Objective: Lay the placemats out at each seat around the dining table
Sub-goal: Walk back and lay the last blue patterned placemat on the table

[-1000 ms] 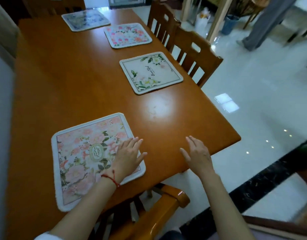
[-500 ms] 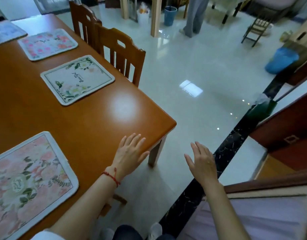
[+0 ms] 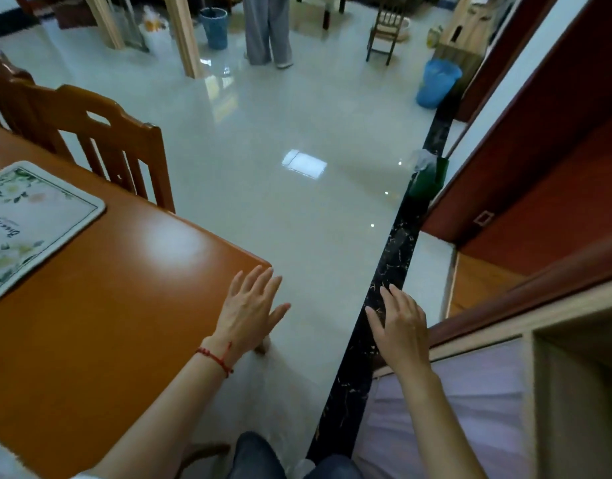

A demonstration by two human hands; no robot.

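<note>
The orange wooden dining table (image 3: 100, 305) fills the left of the view. One white placemat with green leaves and cursive writing (image 3: 31, 223) lies flat near its left edge, partly cut off by the frame. My left hand (image 3: 251, 307), with a red string at the wrist, hovers over the table's right corner, fingers spread and holding nothing. My right hand (image 3: 399, 326) is out over the floor and a black marble strip, fingers apart and holding nothing. The other placemats are out of view.
A wooden chair (image 3: 104, 146) stands at the table's far side, with another behind it. A person in grey trousers (image 3: 268, 29) stands on the glossy floor. Two blue bins (image 3: 435, 83) (image 3: 214, 27), a small chair (image 3: 387, 29) and a red door (image 3: 546, 150) are around.
The view has swung right, away from the table. The pink floral mat under my left hand has left the frame. Both hands stay spread and hold nothing, now beyond the table's corner.
</note>
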